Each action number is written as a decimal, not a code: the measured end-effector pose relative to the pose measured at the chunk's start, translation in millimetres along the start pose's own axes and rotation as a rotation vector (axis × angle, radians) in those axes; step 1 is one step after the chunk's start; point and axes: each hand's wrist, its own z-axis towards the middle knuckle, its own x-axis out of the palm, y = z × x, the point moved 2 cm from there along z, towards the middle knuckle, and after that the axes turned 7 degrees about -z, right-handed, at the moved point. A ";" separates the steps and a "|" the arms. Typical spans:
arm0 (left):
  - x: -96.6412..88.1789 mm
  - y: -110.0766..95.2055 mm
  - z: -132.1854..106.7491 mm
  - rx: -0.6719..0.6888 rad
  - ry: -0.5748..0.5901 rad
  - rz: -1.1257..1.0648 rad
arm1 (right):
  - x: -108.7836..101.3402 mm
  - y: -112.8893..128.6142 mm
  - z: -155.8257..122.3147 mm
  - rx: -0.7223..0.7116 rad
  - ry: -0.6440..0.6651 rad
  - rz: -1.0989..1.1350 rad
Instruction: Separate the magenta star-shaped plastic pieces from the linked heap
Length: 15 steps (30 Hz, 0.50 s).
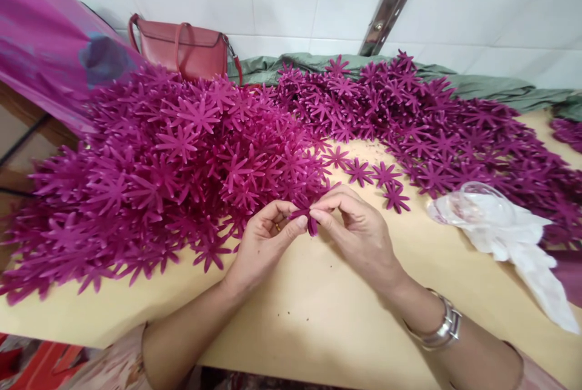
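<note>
Between my two hands, a small purple artificial flower piece (311,224) with narrow petals is pinched over the table. My left hand (270,238) grips its left side between thumb and fingers. From the right, the thumb and fingertips of my right hand (359,229) close on the same piece, partly covering it. Just behind my hands lies a big heap of bright magenta flower pieces (191,153). A few loose flower pieces (359,171) rest flat on the tan table (291,323) beyond my right hand.
A darker purple heap (445,141) stretches along the back right. Nearer on the right lie a crumpled white plastic bag (509,232) and a clear round plastic item (477,202). A red handbag (182,47) stands against the tiled wall. Green cloth (491,87) runs behind the heaps.
</note>
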 end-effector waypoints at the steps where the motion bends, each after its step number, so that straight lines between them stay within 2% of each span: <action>1: -0.4 -0.5 -0.3 -0.002 0.006 0.005 | 0.3 -0.7 0.1 0.020 0.018 0.010; 7: -3.1 -0.8 -1.2 -0.004 0.045 0.004 | 2.2 -5.4 -1.1 0.100 0.079 0.074; 15: -4.4 -0.4 -2.7 0.028 0.007 -0.054 | 1.1 -3.3 0.0 0.152 0.088 0.143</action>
